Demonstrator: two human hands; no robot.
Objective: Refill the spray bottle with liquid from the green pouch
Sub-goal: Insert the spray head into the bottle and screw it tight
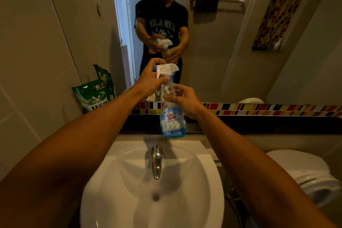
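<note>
A clear spray bottle with a blue label and a little blue liquid at its bottom hangs upright in the air above the back of the sink. My right hand grips its neck and shoulder. My left hand is closed around the white and blue trigger head on top of the bottle. The green pouch leans against the tiled wall at the left, on the dark ledge, apart from both hands.
A white sink with a chrome tap lies directly below the bottle. A mirror behind reflects a person holding the bottle. A coloured tile strip runs under the mirror. A white toilet stands at the right.
</note>
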